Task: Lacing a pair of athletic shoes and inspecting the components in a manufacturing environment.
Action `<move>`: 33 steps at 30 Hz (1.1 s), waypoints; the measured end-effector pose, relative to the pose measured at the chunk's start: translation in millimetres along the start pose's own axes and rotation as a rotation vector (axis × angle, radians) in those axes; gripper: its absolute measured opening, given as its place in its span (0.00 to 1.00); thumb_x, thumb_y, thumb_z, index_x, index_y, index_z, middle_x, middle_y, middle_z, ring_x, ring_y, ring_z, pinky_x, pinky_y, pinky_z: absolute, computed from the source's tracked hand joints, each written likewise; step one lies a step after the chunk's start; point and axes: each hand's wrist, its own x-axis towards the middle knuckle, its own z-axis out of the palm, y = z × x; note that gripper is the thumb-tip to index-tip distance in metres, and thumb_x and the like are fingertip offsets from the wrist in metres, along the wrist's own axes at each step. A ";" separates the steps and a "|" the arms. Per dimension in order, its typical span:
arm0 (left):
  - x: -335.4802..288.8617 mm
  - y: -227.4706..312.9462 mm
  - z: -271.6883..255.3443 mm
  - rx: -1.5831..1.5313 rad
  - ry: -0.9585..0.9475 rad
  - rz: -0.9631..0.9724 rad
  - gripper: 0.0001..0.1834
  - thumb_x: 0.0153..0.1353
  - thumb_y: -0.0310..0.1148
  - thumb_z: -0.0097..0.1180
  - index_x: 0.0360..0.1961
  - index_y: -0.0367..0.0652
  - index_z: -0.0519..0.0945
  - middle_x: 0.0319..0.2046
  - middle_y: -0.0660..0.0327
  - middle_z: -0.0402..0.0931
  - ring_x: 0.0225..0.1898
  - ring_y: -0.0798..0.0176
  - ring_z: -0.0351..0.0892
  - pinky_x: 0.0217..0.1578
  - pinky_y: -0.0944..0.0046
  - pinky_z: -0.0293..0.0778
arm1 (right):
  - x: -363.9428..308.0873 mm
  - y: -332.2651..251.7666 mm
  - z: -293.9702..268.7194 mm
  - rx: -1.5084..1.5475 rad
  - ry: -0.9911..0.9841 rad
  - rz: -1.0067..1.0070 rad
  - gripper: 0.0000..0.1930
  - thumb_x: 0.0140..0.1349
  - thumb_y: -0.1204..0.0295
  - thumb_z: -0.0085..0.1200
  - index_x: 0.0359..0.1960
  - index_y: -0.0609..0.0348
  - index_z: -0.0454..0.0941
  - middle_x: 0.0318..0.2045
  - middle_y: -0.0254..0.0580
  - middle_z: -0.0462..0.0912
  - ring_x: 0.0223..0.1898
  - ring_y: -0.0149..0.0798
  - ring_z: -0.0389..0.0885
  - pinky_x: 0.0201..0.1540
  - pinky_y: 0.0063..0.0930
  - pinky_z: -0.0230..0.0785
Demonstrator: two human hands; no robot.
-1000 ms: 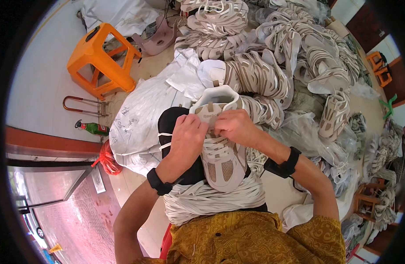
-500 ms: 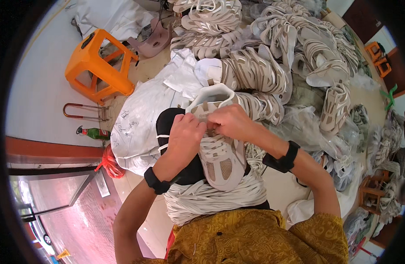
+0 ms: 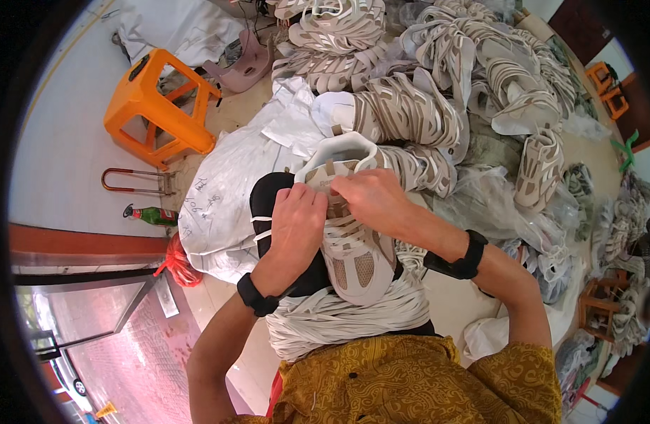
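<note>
A person in a patterned mustard shirt point(image 3: 410, 378) works with both bare hands on a beige-and-white shoe point(image 3: 362, 277) at the centre of the frame, its toe pointing toward the lower edge and its collar gaping upward. The left hand point(image 3: 301, 218) curls in from the left, fingers bunched closed on the upper end of the lacing. The right hand point(image 3: 374, 201) meets it from the right, thumb and fingers pinched together just below the padded tongue. Both have hold of the shoe there, though whether lace or edge lies between the fingertips cannot be told. A black band circles each wrist.

A thick bundle of white laces point(image 3: 346, 326) lies across the lap, below the toe. Black cloth point(image 3: 272, 189) shows left of the shoe. Rows of similar shoes point(image 3: 410, 116) crowd the upper centre and upper right, with clear plastic point(image 3: 473, 198) among them. A white sack point(image 3: 236, 169) slumps at left of centre, near a red bag point(image 3: 180, 260), a green bottle point(image 3: 160, 215) and, at upper left, an orange stool point(image 3: 155, 116).
</note>
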 end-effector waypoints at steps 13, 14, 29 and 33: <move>2.6 -3.6 -1.1 -0.110 -0.022 0.030 0.04 0.41 0.23 0.50 0.23 0.41 0.73 0.22 0.59 0.69 0.33 0.57 0.68 0.32 0.61 0.62 | -7.2 9.9 12.1 0.340 0.160 -0.034 0.05 0.36 0.80 0.53 0.18 0.57 0.72 0.17 0.38 0.75 0.21 0.40 0.75 0.24 0.30 0.67; 3.0 -4.0 -1.6 -0.110 -0.025 0.033 0.04 0.41 0.23 0.50 0.23 0.41 0.73 0.22 0.59 0.69 0.33 0.57 0.68 0.32 0.61 0.62 | -7.6 10.2 11.4 0.356 0.154 -0.040 0.06 0.36 0.80 0.53 0.19 0.57 0.72 0.17 0.38 0.75 0.21 0.40 0.75 0.24 0.30 0.67; 4.6 24.2 6.5 -0.178 0.111 -0.154 0.08 0.40 0.22 0.49 0.26 0.36 0.71 0.25 0.54 0.70 0.35 0.53 0.69 0.40 0.58 0.64 | -23.1 -7.2 4.8 0.320 0.191 0.165 0.03 0.44 0.76 0.50 0.22 0.59 0.70 0.17 0.45 0.75 0.22 0.47 0.76 0.24 0.37 0.67; 4.0 32.7 2.4 -0.189 0.124 -0.211 0.12 0.41 0.20 0.49 0.31 0.35 0.71 0.26 0.53 0.71 0.35 0.53 0.70 0.41 0.57 0.65 | -25.8 -7.6 4.6 0.342 0.203 0.169 0.03 0.45 0.76 0.50 0.24 0.58 0.71 0.18 0.45 0.76 0.23 0.46 0.77 0.25 0.37 0.67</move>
